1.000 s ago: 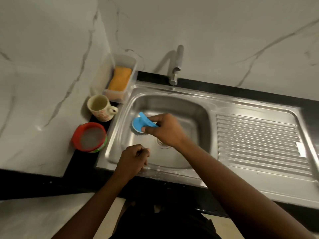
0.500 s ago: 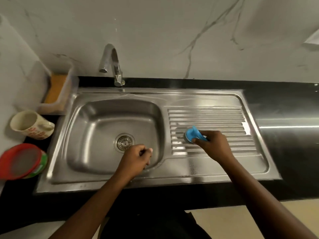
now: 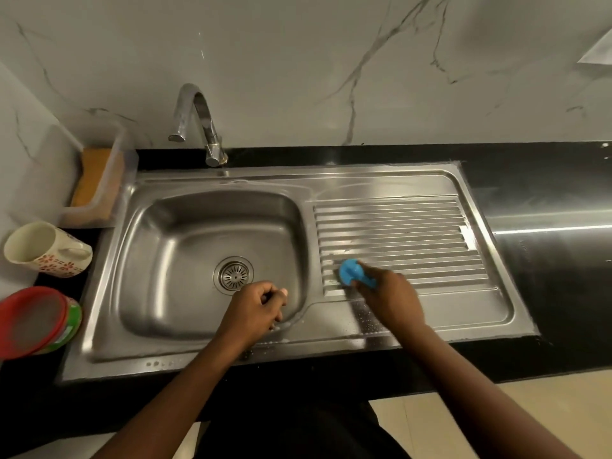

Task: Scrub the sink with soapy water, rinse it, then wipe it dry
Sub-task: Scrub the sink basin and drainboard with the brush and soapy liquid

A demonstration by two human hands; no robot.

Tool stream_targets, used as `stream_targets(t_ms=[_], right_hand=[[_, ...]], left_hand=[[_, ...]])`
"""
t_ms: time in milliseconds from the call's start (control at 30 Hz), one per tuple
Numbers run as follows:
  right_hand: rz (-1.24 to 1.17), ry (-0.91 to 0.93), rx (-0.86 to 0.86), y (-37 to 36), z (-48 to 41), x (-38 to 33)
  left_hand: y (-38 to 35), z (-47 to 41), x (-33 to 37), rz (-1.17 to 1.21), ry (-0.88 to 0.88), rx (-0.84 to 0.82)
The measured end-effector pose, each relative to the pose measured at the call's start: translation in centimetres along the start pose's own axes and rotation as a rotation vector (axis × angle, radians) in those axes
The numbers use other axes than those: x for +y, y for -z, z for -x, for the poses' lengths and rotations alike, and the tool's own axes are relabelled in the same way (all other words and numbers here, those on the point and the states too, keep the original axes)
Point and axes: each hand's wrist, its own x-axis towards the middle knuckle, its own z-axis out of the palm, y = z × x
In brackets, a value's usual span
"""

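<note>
A stainless steel sink (image 3: 185,346) fills the middle of the view, its bowl on the left and a ribbed drainboard (image 3: 414,226) on the right. My right hand (image 3: 389,294) grips a blue scrubber (image 3: 351,271) and presses it on the near left corner of the drainboard. My left hand (image 3: 255,311) rests on the bowl's front rim with its fingers curled and nothing visible in them. The drain strainer (image 3: 234,276) sits in the bowl's floor. Soapy droplets lie on the front rim. The chrome tap (image 3: 198,124) stands at the back, with no water running.
A clear plastic tub with an orange sponge (image 3: 96,175) stands at the back left. A floral mug (image 3: 43,248) and a tub with a red lid (image 3: 33,321) sit on the left. Black countertop (image 3: 546,260) extends to the right.
My right hand carried the blue scrubber out of the bowl onto the drainboard, then slid it left and nearer. My left hand stayed curled on the front rim.
</note>
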Motion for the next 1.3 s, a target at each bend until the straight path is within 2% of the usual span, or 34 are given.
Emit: stream_targets(t_ms=[100, 167, 267, 367, 467, 600, 733, 867, 967, 1033, 1100, 1300], right_hand=[[-0.028, -0.125, 0.077, 2.3, -1.0, 2.3], [-0.076, -0.157, 0.101, 1.9, -1.6, 1.0], [-0.171, -0.091, 0.037, -1.3, -1.4, -3.4], [-0.115, 0.016, -0.039, -4.0, 0.3, -6.3], [-0.062, 0.028, -0.049, -3.3, 2.0, -3.9], [-0.097, -0.121, 0.018, -0.3, 1.9, 1.4], [-0.158, -0.203, 0.091, 0.4, 0.3, 1.1], [-0.202, -0.097, 0.022, -2.8, 0.9, -3.7], [-0.106, 0.010, -0.048, -4.2, 2.5, -5.3], [-0.076, 0.003, -0.067, -3.0, 3.2, -3.7], [-0.089, -0.095, -0.040, -0.6, 3.4, -0.6], [-0.138, -0.344, 0.198, 5.7, 1.8, 7.7]], left_hand=[[0.2, 0.1, 0.0, 0.002, 0.001, -0.005], [0.1, 0.1, 0.0, 0.000, -0.001, -0.013], [-0.2, 0.0, 0.3, -0.018, -0.006, -0.035], [-0.4, 0.0, 0.7, 0.003, -0.008, -0.042], [-0.2, 0.0, 0.7, -0.002, -0.021, -0.046], [-0.1, -0.1, 0.3, -0.006, -0.022, -0.056], [-0.4, 0.1, 0.2, -0.016, -0.021, -0.060], [-0.9, 0.4, 0.5, -0.004, -0.024, -0.075], [-1.1, 0.5, 0.7, -0.027, -0.028, -0.086], [-1.1, 0.3, 0.6, -0.019, -0.032, -0.086], [-1.0, 0.2, 0.4, -0.013, -0.032, -0.087], [-1.4, 0.1, 0.4, -0.045, -0.044, -0.123]])
